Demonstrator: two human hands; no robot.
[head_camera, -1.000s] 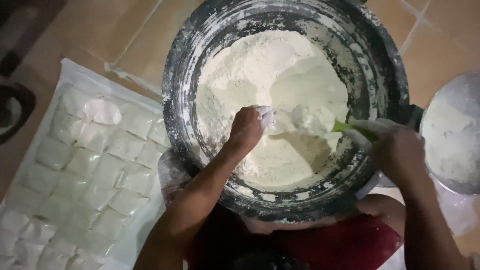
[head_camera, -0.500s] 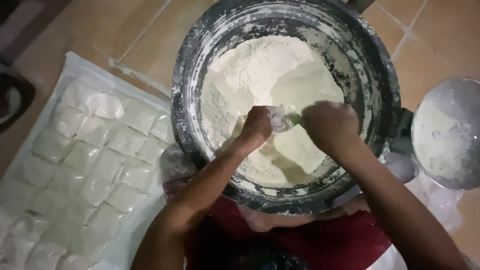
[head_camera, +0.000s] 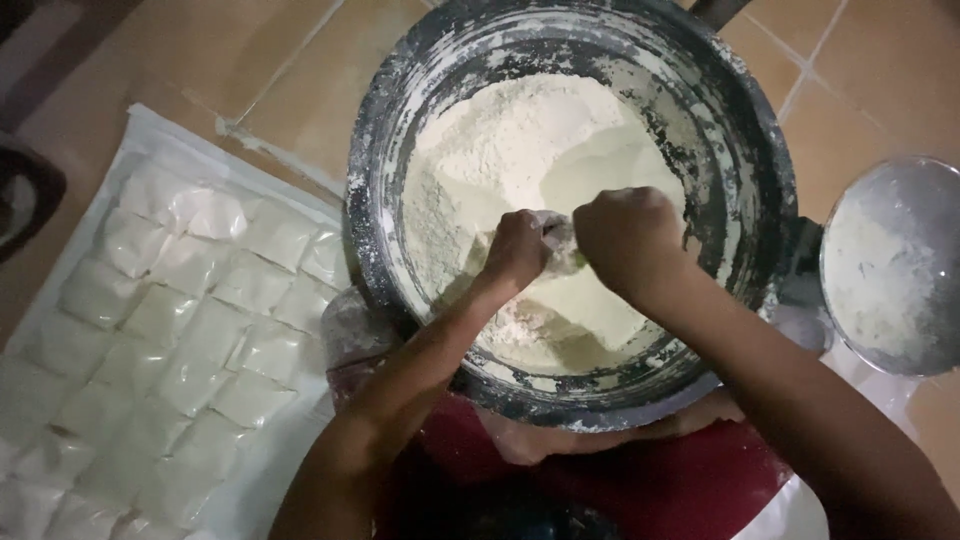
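Head view shows your left hand (head_camera: 520, 245) and right hand (head_camera: 628, 235) clenched together on a small bag (head_camera: 556, 238), over the flour (head_camera: 520, 160) in the big bowl (head_camera: 740, 130). Hold it low so nothing spills. Filled bags (head_camera: 190, 320) lie at nine o'clock.

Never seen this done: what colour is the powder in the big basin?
Pale cream-white powder, seen in the head view.
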